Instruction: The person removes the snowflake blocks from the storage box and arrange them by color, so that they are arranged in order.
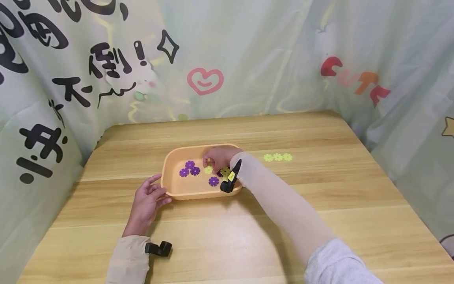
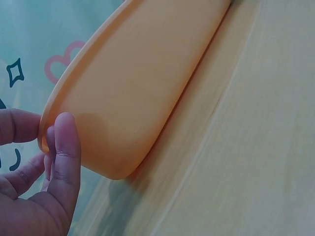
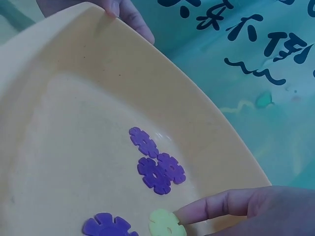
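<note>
While the wooden table point(image 1: 220, 240) bears a tray point(image 1: 171, 179), printed fabric point(image 1: 255, 51) hangs behind.

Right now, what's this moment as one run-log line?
left hand: holds tray | right hand: touches yellow piece inside tray | three yellow pieces: on table

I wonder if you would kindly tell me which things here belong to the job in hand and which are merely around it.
Apparently in the job:
left hand gripping the orange tray;
right hand touching a yellow disc;
purple discs inside the tray;
three yellow discs in a row to its right.

Just around it:
wooden table;
printed curtain;
black wrist devices.
</note>
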`<state>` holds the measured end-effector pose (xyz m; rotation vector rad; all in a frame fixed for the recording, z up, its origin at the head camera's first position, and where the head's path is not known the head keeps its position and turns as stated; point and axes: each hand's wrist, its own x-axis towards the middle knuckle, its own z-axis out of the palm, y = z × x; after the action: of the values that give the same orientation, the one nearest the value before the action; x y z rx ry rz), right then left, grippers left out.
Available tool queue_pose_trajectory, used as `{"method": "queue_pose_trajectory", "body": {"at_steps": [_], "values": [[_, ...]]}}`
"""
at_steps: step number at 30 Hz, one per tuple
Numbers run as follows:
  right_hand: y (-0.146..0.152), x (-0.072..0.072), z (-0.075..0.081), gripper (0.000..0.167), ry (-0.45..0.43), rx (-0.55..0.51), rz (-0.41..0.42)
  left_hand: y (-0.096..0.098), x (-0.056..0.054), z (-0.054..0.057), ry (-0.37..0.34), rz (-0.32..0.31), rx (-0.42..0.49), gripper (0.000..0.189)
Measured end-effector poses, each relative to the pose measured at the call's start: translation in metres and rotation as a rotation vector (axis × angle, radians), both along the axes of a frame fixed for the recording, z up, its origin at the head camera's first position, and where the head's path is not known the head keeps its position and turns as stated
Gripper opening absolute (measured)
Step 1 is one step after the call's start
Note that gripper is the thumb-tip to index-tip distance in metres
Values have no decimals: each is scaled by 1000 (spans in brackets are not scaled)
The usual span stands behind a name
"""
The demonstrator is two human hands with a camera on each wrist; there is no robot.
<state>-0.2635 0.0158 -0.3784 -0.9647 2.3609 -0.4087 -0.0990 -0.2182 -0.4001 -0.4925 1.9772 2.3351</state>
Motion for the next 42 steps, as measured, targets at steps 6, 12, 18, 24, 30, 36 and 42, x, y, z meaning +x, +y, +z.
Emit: {"method": "queue_pose_trajectory", "body": {"at_steps": [6,12,18,24,30,36,42], "values": [[1,3,-1,32,-26,-4,3,0,-1,0,11,-7,-13,52],[1,6,1,34,-36,-15,22,1,-1,0,12,-1,-16,52],[3,8,0,34,-45,-28,27,1,0,-1,8,-6,-11,53],[7,9,0,34,-9,-22,8,1,0,-2,0,-5,-14,53],[10,9,1,32,30,-23,1,1,0,-1,0,-5,-20,53],[13,9,6,28,21,-54,-29,1,0,-1,6,-5,-28,53],[19,7,14,33,-42,-158,-53,0,1,0,1,-5,-32,53]]}}
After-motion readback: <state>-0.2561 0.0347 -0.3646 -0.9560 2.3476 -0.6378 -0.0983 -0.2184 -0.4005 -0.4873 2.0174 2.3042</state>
